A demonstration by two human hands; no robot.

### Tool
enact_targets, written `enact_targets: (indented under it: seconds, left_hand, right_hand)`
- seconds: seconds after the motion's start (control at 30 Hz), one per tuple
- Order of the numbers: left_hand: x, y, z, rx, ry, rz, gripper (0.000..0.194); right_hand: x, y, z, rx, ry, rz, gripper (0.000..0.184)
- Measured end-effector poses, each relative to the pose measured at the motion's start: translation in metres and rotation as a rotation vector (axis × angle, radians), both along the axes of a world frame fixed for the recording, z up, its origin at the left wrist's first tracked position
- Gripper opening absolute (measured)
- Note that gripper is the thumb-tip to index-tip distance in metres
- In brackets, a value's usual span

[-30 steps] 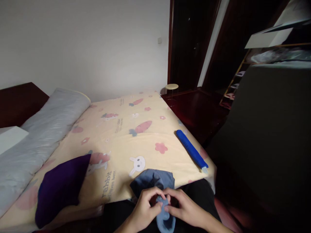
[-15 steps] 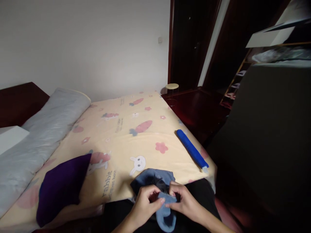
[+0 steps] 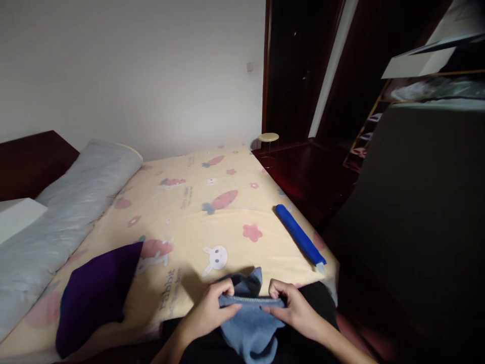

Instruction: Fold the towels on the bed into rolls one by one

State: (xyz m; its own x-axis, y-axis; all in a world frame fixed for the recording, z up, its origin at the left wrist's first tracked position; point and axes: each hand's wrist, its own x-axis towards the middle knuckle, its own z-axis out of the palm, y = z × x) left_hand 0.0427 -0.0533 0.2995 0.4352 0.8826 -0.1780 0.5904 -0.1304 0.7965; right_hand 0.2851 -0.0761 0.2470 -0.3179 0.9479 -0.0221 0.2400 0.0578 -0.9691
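Note:
A blue-grey piece of cloth (image 3: 252, 323) with a stitched edge is stretched between my two hands over my lap. My left hand (image 3: 212, 308) pinches the left end of that edge, thumb in front and fingers behind. At the right end, my right hand (image 3: 293, 308) grips the same edge in the same way. The cloth's lower part hangs down in folds, and another part stands up behind the edge on the bed. What kind of garment or cloth it is I cannot tell. A dark purple folded cloth (image 3: 96, 296) lies to the left on the bed.
The bed (image 3: 189, 222) has a cream sheet with rabbits and carrots. A long blue roll (image 3: 299, 237) lies near its right edge. A grey quilt or pillow (image 3: 87, 192) lies along the left. A round stool (image 3: 269, 137) stands beyond, and a large dark panel (image 3: 417, 212) rises at right.
My hands have moved apart, and the cloth's stitched edge, bunched between them before, is now pulled straight. The part of the cloth lying on the bed has drawn in and folded up.

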Motion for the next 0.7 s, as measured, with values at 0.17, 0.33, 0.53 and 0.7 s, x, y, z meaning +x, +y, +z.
enact_targets:
  seconds: [0.17, 0.33, 0.53, 0.7]
  left_hand:
    - [-0.042, 0.016, 0.021, 0.2, 0.292, -0.123, 0.027]
    - [-0.086, 0.035, 0.023, 0.423, 0.456, 0.083, 0.028]
    - [-0.124, 0.047, 0.015, 0.627, 0.469, 0.373, 0.026]
    - [-0.148, 0.055, 0.017, 0.705, 0.37, 0.585, 0.023]
  right_hand:
    - [0.017, 0.005, 0.009, 0.003, -0.258, 0.175, 0.019]
    - [0.04, 0.022, 0.008, 0.135, -0.357, -0.055, 0.018]
    - [0.059, 0.034, 0.013, 0.333, -0.333, -0.412, 0.005]
    - [0.072, 0.034, 0.014, 0.361, -0.191, -0.736, 0.014]
